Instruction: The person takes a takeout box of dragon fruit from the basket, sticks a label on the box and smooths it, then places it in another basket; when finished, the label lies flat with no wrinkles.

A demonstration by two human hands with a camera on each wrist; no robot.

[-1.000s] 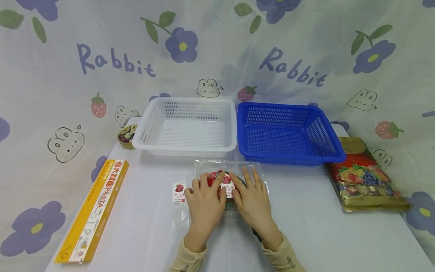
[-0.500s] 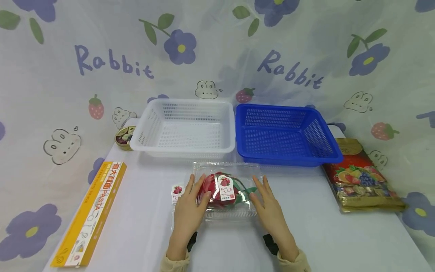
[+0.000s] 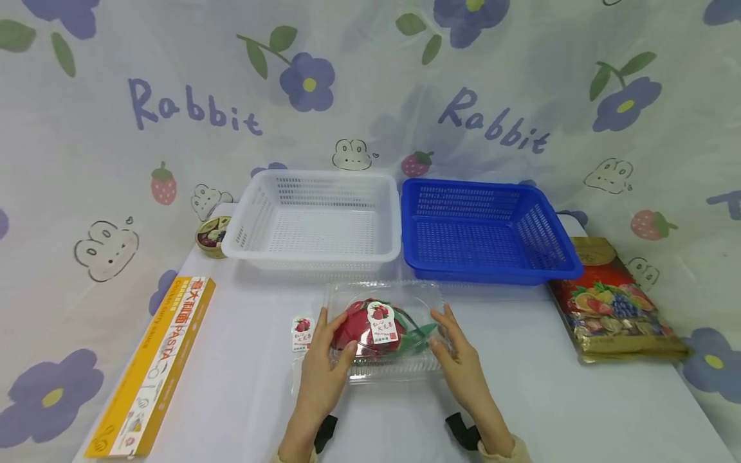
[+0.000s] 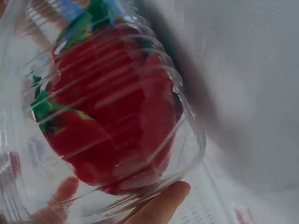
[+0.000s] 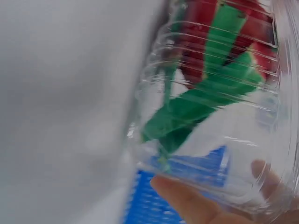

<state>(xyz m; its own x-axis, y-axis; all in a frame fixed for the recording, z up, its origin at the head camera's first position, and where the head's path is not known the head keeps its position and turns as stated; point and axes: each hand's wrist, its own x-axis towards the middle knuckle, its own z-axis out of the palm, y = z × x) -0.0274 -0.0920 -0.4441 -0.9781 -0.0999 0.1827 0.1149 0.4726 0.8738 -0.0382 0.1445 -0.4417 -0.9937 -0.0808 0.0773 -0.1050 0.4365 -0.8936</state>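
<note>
A clear plastic clamshell box [image 3: 408, 292] with a red dragon fruit [image 3: 350, 328] and its green leaves inside is in front of the person in the head view. A white label [image 3: 382, 323] printed with dragon fruit is stuck on its lid. The left hand [image 3: 324, 360] grips the left end, thumb over the top edge and fingers along the side. The right hand [image 3: 460, 357] holds the right end the same way. Through the plastic, the left wrist view shows the dragon fruit [image 4: 112, 102] close up, while the right wrist view shows green leaves [image 5: 201, 102].
Behind the box stand a white basket [image 3: 324, 257] and a blue basket [image 3: 492, 273]. A yellow pasta box [image 3: 153, 366] lies left, a round tin [image 3: 211, 238] behind it, a red and gold bag [image 3: 619, 302] right. Another label [image 3: 302, 333] lies beside the left hand.
Both hands have moved from pressing on the label at the lid's middle out to the box's two ends. The box has come slightly nearer, and the dragon fruit sits farther left in it.
</note>
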